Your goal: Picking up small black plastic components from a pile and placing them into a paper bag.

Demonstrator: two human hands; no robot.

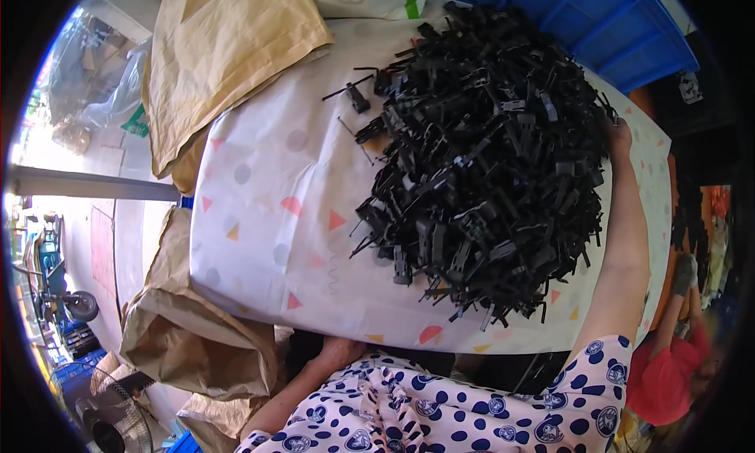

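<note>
A large heap of small black plastic parts (pixel 487 162) with thin prongs covers the right half of the table. My right arm reaches along the heap's right side, and my right hand (pixel 620 137) touches its far right edge. Dark parts hide those fingertips, so I cannot see whether they grip one. Down at the table's near edge, my left hand (pixel 343 351) rests low by my lap, its fingers hidden. A few loose black parts (pixel 358 97) lie just left of the heap.
A patterned white cloth (pixel 259 241) covers the table. Brown paper sacks (pixel 236 52) lie at the far left, and an open paper bag (pixel 197 343) hangs near left. A blue crate (pixel 613 28) stands behind the heap. A person in red (pixel 664 378) is at the right.
</note>
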